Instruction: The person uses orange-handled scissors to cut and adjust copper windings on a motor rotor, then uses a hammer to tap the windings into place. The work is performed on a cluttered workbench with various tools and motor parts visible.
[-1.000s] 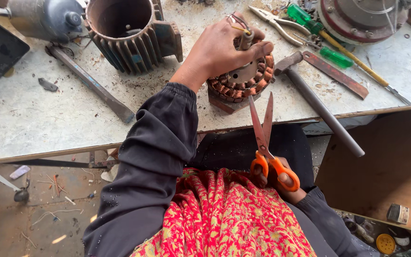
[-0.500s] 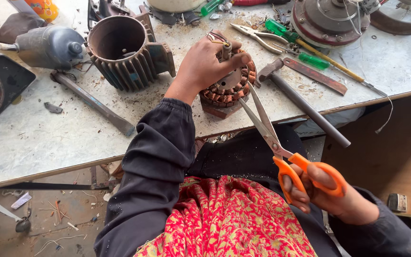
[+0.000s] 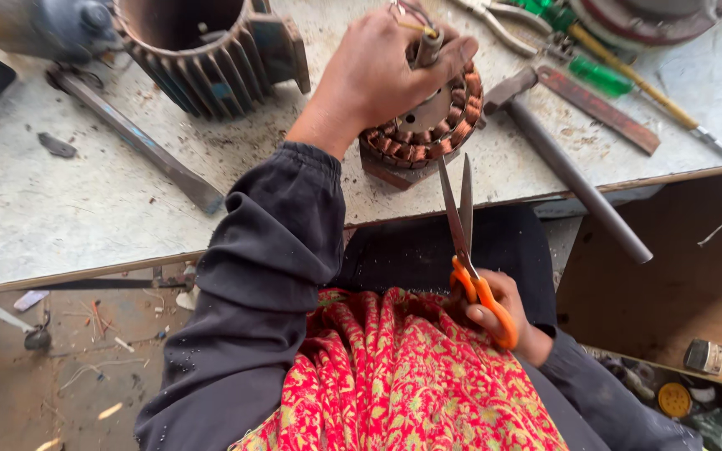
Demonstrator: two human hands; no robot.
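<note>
We press our left hand (image 3: 378, 71) down over the copper-wound stator (image 3: 428, 125) at the top centre of the frame, fingers wrapped on its shaft — that pins it to the worktop (image 3: 60, 209). Our right hand (image 3: 503, 321), lower right of centre, is clamped on the orange-handled scissors (image 3: 470, 242), blades slightly parted and tips aimed up at the windings' near edge — ready to snip.
</note>
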